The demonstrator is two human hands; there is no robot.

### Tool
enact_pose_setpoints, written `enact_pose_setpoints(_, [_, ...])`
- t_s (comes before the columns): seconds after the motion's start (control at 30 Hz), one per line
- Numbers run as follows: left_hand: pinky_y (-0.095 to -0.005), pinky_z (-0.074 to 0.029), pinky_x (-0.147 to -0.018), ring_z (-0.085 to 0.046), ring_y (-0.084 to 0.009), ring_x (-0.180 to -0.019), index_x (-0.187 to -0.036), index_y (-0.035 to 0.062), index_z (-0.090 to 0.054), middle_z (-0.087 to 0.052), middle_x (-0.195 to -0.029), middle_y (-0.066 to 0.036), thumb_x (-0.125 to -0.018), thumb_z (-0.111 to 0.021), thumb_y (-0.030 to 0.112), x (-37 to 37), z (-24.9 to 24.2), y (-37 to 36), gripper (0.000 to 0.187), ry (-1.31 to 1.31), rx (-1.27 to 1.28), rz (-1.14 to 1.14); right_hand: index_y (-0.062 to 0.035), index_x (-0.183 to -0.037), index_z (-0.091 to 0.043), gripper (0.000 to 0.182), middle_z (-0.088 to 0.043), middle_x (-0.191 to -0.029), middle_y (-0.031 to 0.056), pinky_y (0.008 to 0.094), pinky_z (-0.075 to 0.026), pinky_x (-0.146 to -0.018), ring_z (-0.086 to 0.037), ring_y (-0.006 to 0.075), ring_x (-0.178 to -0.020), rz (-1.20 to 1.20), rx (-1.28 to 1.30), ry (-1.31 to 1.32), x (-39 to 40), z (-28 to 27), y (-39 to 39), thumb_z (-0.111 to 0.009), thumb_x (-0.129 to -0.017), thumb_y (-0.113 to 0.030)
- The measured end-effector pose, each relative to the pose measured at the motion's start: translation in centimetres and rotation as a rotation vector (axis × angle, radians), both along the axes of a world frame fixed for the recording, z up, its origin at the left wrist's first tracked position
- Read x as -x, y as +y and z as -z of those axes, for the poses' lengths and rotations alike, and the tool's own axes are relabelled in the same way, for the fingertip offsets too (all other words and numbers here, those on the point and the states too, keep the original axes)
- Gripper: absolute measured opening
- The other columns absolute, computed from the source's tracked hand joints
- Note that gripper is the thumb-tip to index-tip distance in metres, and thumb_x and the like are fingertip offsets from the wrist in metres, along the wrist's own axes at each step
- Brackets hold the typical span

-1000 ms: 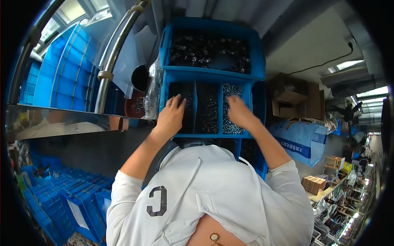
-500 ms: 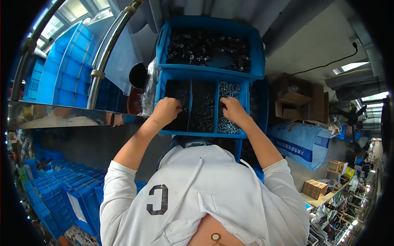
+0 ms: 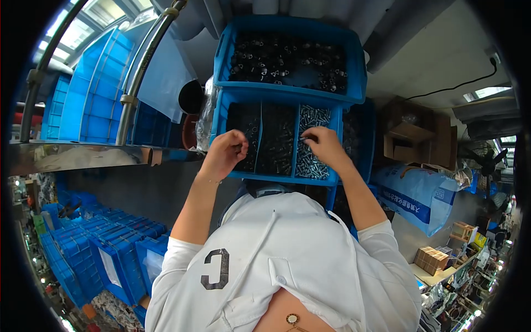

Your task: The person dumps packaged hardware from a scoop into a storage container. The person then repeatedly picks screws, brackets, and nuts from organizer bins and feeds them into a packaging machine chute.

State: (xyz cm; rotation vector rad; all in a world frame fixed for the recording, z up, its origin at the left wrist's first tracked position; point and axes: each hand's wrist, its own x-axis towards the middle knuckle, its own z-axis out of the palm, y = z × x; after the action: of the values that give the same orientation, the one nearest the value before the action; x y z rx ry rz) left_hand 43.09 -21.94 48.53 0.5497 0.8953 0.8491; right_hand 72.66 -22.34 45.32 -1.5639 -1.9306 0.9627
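Note:
A blue divided bin (image 3: pixel 221 113) has three compartments: small dark parts (image 3: pixel 243 117) at left, dark screws (image 3: pixel 276 133) in the middle, silver screws (image 3: pixel 314 166) at right. Over the left compartment's near-left edge is my left hand (image 3: pixel 225 152), fingers curled together; whatever they hold is too small to make out. My right hand (image 3: pixel 323 145) is above the silver screws, thumb and forefinger pinched near the divider, with something tiny at the tips that I cannot identify. Behind stands a second blue bin (image 3: pixel 221 61) with black and shiny metal parts (image 3: pixel 265 55).
A metal rail (image 3: pixel 83 155) runs at the left, with a steel post (image 3: pixel 133 88) and blue crates (image 3: pixel 94 94). More blue crates (image 3: pixel 105 243) are stacked at lower left. On the right are cardboard boxes (image 3: pixel 409 133) and a blue-white sack (image 3: pixel 417 199).
My left hand has lifted and turned, showing more of its palm side. My right hand has risen a little from the silver screws. The whole view has shifted slightly.

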Motion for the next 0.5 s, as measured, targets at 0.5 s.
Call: enact_pose_setpoints(0.5, [-0.0301, -0.043, -0.069, -0.061, -0.0197, -0.088, -0.085, 0.0119, -0.072, -0.066, -0.089, -0.004, -0.075, -0.065, 0.014, -11.4, 2.9, 3.2, 0.012, 1.952, -1.325, 1.200, -0.0085, -0.066, -0.053, 0.035, -0.045, -0.056, -0.0019, 0.0247, -0.036, -0.048, -0.045, 0.0101, -0.053, 0.299, 0.602, 0.912, -3.6, -6.7, 4.3, -0.056, -0.091, -0.033])
